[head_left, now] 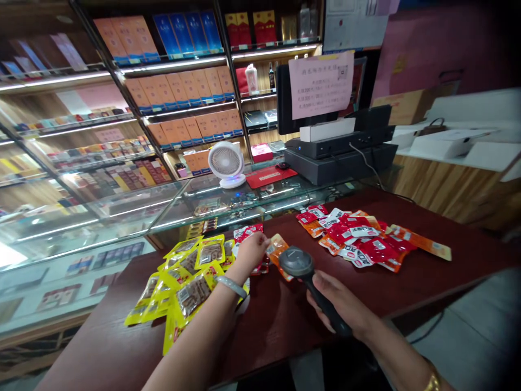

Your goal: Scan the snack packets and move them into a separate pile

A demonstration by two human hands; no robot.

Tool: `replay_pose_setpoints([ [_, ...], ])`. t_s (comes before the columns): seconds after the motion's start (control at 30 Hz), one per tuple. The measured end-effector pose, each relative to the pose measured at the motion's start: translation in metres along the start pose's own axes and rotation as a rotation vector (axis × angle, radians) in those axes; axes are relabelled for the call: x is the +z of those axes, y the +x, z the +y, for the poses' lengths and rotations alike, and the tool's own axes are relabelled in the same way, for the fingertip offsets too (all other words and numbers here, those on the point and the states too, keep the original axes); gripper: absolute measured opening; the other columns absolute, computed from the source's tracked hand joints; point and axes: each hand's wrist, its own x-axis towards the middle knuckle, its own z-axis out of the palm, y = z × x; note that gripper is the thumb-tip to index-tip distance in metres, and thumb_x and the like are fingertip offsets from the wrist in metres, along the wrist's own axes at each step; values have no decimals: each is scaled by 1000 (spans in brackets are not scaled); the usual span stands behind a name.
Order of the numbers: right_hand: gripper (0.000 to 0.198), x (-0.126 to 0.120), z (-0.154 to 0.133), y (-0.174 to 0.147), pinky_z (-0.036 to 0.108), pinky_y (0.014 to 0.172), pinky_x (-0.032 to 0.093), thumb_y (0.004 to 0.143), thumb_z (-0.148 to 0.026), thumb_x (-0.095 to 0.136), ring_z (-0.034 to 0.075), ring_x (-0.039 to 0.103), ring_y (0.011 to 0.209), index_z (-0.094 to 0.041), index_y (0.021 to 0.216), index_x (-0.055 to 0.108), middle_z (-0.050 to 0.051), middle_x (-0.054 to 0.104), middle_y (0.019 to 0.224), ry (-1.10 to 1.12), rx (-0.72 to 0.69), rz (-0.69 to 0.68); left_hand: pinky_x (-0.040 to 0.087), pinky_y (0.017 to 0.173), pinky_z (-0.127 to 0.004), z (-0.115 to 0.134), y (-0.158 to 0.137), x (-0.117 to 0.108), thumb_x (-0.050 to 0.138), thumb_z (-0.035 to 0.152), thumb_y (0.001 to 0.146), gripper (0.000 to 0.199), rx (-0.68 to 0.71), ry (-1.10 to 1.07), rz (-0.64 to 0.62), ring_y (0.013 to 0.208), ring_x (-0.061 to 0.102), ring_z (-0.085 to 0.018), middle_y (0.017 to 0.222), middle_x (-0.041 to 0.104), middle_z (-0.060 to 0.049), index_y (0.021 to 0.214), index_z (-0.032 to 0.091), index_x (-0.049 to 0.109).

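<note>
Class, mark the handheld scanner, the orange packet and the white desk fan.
handheld scanner (296, 262), head view, on its round dark head.
orange packet (277, 245), head view, on its upper part.
white desk fan (225, 161), head view, on its grille.

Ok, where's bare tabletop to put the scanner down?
Bare dark table lies between the yellow packets and the right hand holding the scanner. Another strip runs along the near edge below the red and orange packets. It is crowded around the left hand, which holds an orange packet.

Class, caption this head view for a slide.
Right hand aims a barcode scanner at an orange snack packet held by left hand.
</note>
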Motion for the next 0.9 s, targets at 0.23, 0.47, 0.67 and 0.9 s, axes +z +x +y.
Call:
replay_pose_setpoints([
  [0.23,46,-21,11,1,13,28,31,83,-67,58,4,41,30,-23,93,47,-9,54,59,66,13,76,44,81,-36,-33,29,-43,50,45,88,29,-107,410,6,98,65,-28,102,72,-9,100,24,67],
  [0.47,48,-39,2,-5,14,28,32,82,-67,57,4,40,30,-23,96,46,-10,52,56,157,-31,162,45,84,-35,27,60,15,52,50,88,32,108,337,32,101,64,-26,105,72,-8,99,26,70],
  [0.67,46,-50,5,-11,14,27,33,87,-66,53,4,40,30,-22,100,50,-9,50,56,255,-57,202,46,89,-38,87,107,79,46,57,89,49,164,260,20,111,61,-30,116,67,-16,113,19,66],
  [0.9,45,-55,10,-7,14,26,34,89,-64,51,4,40,29,-21,102,51,-8,51,56,338,-83,196,44,93,-43,104,147,103,58,52,83,47,75,275,-9,117,56,-36,121,63,-22,109,14,66],
])
